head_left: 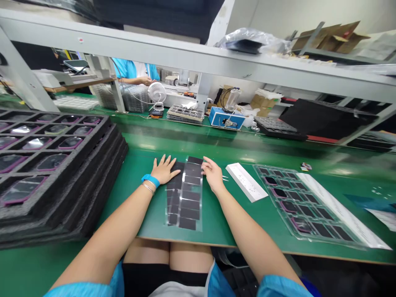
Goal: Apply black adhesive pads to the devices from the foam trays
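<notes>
My left hand (163, 170) lies flat with fingers spread, pressing on a dark strip (175, 177) under its fingertips. Beside it is a clear plastic sheet (191, 194) carrying a column of black rectangular stickers, overlapping more black strips on its left. The curled fingers of my right hand (213, 175) are at the upper right edge of the clear sheet and appear to grip it. Two thin pointed tips, like tweezers (225, 178), stick out just right of that hand; whether it holds them I cannot tell.
Stacked black foam trays (102, 165) with purple-rimmed pieces rise at left. A white box (246, 181) lies to the right, then a clear blister tray (306, 202) of dark pieces. Behind stand a small white fan (156, 93) and a blue device (225, 118). Another person's hand (144, 81) shows beyond.
</notes>
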Demonstrator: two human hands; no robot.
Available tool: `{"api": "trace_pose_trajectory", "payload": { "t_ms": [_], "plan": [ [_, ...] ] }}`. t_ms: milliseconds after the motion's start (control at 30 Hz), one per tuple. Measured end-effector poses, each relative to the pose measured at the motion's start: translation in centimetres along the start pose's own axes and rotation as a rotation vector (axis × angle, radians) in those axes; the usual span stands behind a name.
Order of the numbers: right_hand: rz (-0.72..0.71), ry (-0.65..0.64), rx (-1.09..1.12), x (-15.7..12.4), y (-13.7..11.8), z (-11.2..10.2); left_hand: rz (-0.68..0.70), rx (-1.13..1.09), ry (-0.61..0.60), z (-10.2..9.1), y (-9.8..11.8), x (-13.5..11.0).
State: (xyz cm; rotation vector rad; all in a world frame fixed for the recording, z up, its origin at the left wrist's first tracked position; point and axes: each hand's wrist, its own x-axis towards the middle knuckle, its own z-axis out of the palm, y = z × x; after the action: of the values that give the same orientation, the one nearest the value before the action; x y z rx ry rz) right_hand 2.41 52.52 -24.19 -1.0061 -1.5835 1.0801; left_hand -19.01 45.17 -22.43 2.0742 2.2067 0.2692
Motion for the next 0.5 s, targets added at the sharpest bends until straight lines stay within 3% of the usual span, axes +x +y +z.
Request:
{"api": "trace_pose_trajectory", "payload": {
  "t_ms": [67,200,300,400,500],
  "plan": [
    [-0.002,0.022,-0.032,0.2,0.1,-0.2,0.009,0.015,-0.049,0.2,0.0,-0.1],
    [0.017,0.024,-0.135,0.1,0.0,-0.2,0.014,0.015,-0.032,0.5,-0.2,0.1],
    [-0.089,0.003,-0.348,-0.8,-0.8,0.5,0.014,0.009,-0.017,0.8,-0.3,0.2],
    [-0.283,-0.201,-0.755,-2.1,-1.7,1.5,0.01,0.007,-0.005,0.9,-0.4,0.2],
    [-0.281,-0.456,-1.0,-2.9,-2.1,2.4,0.008,0.01,-0.01,0.9,-0.3,0.2]
  ]
}}
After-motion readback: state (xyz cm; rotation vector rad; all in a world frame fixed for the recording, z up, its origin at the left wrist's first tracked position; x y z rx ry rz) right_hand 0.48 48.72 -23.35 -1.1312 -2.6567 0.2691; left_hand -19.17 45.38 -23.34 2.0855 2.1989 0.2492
